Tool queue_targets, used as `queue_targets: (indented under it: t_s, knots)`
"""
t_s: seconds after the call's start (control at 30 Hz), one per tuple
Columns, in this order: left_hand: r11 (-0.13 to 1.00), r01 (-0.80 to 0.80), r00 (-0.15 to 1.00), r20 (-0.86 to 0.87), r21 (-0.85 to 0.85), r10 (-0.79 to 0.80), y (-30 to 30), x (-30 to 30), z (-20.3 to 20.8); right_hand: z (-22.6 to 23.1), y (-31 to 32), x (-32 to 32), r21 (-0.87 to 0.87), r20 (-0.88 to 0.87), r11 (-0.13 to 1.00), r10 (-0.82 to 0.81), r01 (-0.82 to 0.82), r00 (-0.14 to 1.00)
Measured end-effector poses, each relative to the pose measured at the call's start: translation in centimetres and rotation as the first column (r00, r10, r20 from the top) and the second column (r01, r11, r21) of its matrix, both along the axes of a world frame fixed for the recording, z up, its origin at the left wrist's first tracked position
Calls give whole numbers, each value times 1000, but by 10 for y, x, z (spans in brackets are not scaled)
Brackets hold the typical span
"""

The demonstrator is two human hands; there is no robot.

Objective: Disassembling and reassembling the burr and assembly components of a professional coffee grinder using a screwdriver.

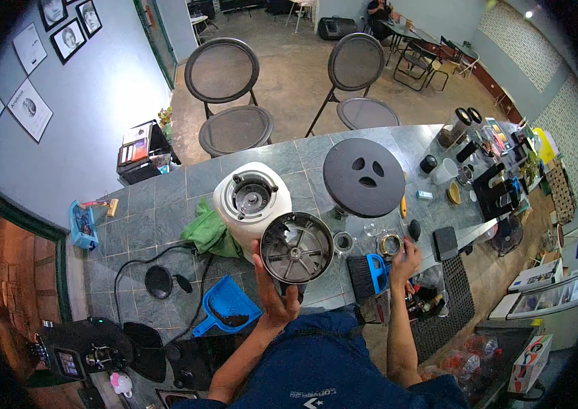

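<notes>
My left hand [276,303] grips a round, metal-rimmed dark bowl-like part [295,249] with spokes around a central hub, its open face toward me. Just behind it stands a white machine base [252,204] with a round socket on top. My right hand [406,262] has its fingers pinched together. A small dark oval piece [414,229] shows right above its fingertips; whether they hold it is unclear. Beside this hand are a brass-coloured ring-shaped piece [390,244] and a blue hand brush [376,273] with black bristles. A blue dustpan [219,300] with dark debris lies left of my left hand.
The tiled counter [159,228] carries a green cloth [208,230], a black cable and a large black disc [364,177] with three openings. Jars and cups [446,170] crowd the right end. Two black chairs [236,129] stand beyond. A camera [70,358] sits lower left.
</notes>
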State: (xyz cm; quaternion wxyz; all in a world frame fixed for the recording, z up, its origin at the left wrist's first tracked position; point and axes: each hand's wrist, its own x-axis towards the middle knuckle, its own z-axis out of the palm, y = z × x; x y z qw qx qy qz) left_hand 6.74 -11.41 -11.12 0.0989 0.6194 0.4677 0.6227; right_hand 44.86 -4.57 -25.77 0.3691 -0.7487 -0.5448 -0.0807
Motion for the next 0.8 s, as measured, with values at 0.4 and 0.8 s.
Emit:
queue_targets:
  t_s: [0.4, 0.8]
  knots:
    - [946, 107, 992, 97, -307, -80, -22, -13, 4, 40, 19, -143, -249, -210, 799, 507, -547, 836]
    - [981, -16, 988, 144, -193, 45, -43, -14, 7, 187, -19, -133, -253, -279, 802, 476, -541, 834]
